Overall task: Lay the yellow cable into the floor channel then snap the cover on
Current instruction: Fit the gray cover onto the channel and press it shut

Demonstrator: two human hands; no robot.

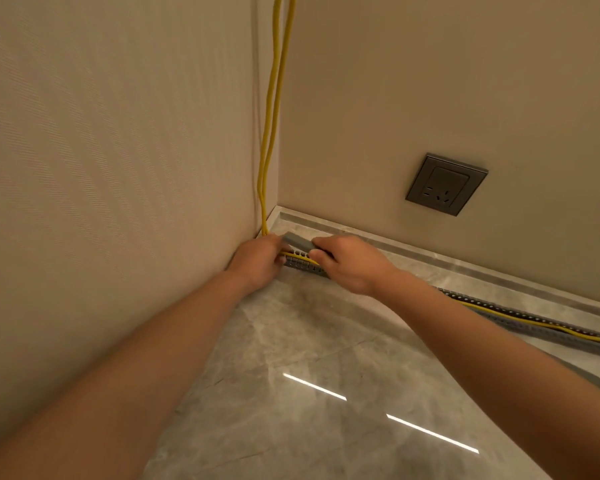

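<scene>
Two strands of yellow cable (272, 109) hang down the wall corner and run into a grey slotted floor channel (305, 266) that lies along the skirting. Further right the cable lies inside the open channel (520, 315). A short grey cover piece (296, 240) sits tilted above the channel's corner end, held between both hands. My left hand (257, 261) grips its left end at the corner. My right hand (348, 263) pinches its right end, fingers curled over the channel. The channel end under the hands is partly hidden.
A grey wall socket (445, 183) is set low in the right wall. A marble skirting strip (464, 263) runs along that wall. The glossy grey tile floor (326, 393) reflects ceiling lights. The beige left wall (101, 168) stands close beside my left arm.
</scene>
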